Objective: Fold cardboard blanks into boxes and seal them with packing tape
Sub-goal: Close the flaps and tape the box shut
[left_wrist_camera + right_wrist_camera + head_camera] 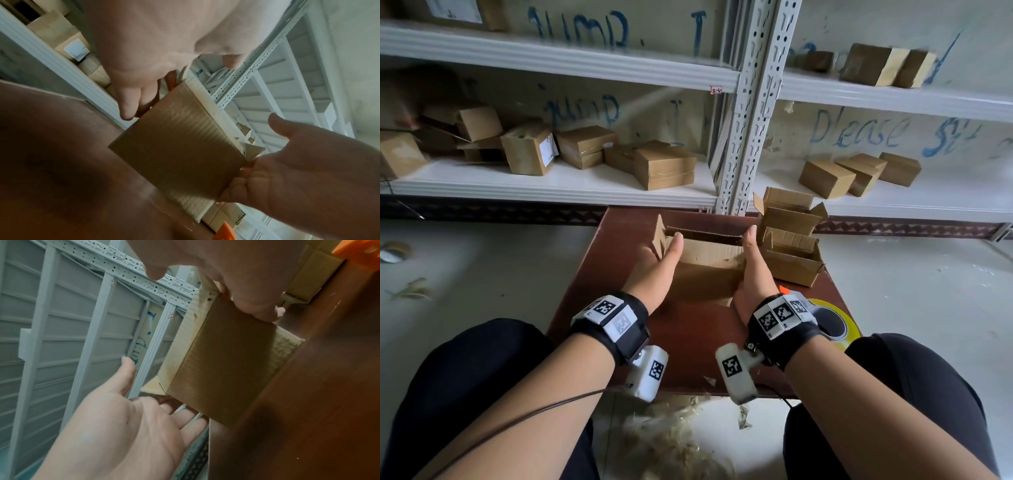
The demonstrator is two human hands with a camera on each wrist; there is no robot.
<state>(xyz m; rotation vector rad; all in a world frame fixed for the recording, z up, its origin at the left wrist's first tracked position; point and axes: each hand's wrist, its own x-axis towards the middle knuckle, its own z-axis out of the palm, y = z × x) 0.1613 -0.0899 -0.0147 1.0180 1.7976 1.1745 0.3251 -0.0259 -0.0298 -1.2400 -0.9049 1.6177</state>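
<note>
A small open-topped cardboard box (709, 263) stands on the brown table (688, 349), its top flaps up. My left hand (664, 260) lies flat against the box's left end with straight fingers, the thumb resting on the upper edge. From the right wrist view that left hand (127, 426) shows an open palm beside the box (222, 369). My right hand (751, 263) holds the right end, thumb up along the edge. In the left wrist view the right hand (287, 170) has its fingers curled on the end of the box (179, 146).
Two open boxes (791, 212) (796, 263) stand stacked at the table's right rear, touching my right hand's side. A yellow tape roll (849, 329) lies behind my right wrist. White shelves (571, 185) behind hold several closed boxes. Tape scraps (671, 438) litter the floor.
</note>
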